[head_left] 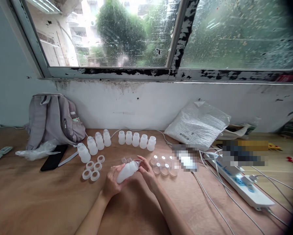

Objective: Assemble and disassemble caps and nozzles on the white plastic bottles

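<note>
Currently, we hold a white bottle [126,173], tilted above the counter [50,199], its mouth end aimed at two o'clock. Our left hand [112,179] curls around its body, thumb and fingers wrapped on it. Our right hand [147,173] is nearly closed, fingertips at the clear teat [138,162] on the mouth.

Reading a clock centred on that bottle, we see five white rings [95,180] lying near nine to ten o'clock and four clear-topped bottles [92,147] standing at ten to eleven. Loose clear teats [123,160] lie just beyond the bottle at twelve, and five open-mouthed bottles [136,139] stand in a row further back. Clear domed caps [164,169] sit together at three.

For writing, we find dark print on the silver bag [197,124] at two o'clock, too small for us to read. A red label [285,78] on the window frame [146,72], far off at two, is also illegible. At three, beyond the caps, runs a white power strip [259,197].
</note>
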### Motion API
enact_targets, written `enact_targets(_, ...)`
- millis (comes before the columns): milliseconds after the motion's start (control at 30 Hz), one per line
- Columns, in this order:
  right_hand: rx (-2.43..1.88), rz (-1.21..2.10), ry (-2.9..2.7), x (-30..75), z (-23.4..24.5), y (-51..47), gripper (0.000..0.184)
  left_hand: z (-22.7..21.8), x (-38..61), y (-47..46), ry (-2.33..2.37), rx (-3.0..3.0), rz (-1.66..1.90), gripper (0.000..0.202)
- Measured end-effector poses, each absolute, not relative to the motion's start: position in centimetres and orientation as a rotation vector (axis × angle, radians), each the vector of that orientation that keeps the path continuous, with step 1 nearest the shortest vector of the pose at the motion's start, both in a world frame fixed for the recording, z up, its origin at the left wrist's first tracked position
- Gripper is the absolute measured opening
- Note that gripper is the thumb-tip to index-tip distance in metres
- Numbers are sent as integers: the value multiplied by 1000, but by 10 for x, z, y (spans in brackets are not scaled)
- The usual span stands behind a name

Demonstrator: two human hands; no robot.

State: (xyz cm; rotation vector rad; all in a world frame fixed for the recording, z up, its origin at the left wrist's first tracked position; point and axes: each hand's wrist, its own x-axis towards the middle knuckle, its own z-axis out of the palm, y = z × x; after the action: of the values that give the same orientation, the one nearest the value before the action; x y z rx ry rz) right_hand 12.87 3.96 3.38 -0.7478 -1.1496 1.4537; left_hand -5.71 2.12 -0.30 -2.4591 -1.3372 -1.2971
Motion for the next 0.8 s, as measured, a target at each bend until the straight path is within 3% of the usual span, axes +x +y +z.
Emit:
enact_targets(67,-709,1578,-1168,127,36,38,47,-3,-53,17,-1326,-2494,-1294,50)
enact_targets(300,-934,1329,-1124,120,27,36,24,-7,-28,6,-1451,-2361,-1350,44)
enact_targets(467,-767,1523,-1070,123,35,31,38,-3,-11,-6,-1826,-2798,-2007,41)
enact_targets(600,-763,1636,-1020,125,36,29,29,0,-8,-6,-2112,-3148,-2570,50)
enact_targets(667,-800,1657,-993,124,34,31,25,0,-6,-4,-2161,-3252,-2578,52)
enact_targets(800,-893,1593,-970,119,27,35,25,-7,2,-5,-2240,-2980,-2159,44)
